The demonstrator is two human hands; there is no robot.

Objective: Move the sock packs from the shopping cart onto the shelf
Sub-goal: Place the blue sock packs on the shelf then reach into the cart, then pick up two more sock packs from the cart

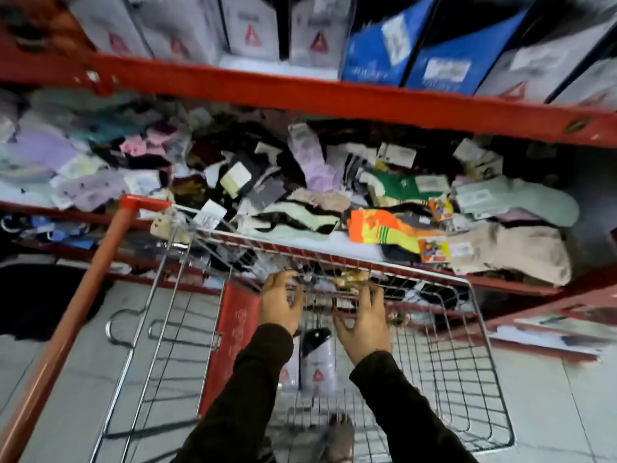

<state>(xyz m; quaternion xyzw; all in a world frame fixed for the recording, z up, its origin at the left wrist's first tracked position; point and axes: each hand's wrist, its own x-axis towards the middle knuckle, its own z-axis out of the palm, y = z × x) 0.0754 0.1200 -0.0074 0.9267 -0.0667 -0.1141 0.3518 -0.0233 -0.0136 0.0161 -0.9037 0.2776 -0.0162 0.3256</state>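
Sock packs (384,230) lie heaped across the middle shelf (334,243), and a few more sit at the far end of the cart (467,362), right under the hands. Left hand (279,307) reaches in with fingers (282,279) spread and curled over a dark bundle; right hand (364,325) alongside it, fingers (374,295) splayed over the same clutter — blur hides whether either actually grips anything. Dark sleeves (400,406) run back toward the camera. Between the wrists, a white pack (315,360) with a red triangle lies on the cart's wire floor. The basket is mostly bare wire, with its far rim hard against the shelf edge. Above, white and blue boxes (377,45) line the upper shelf. Pale floor tiles (567,412) show through the mesh, and the cart's red handle (70,315) angles off left.
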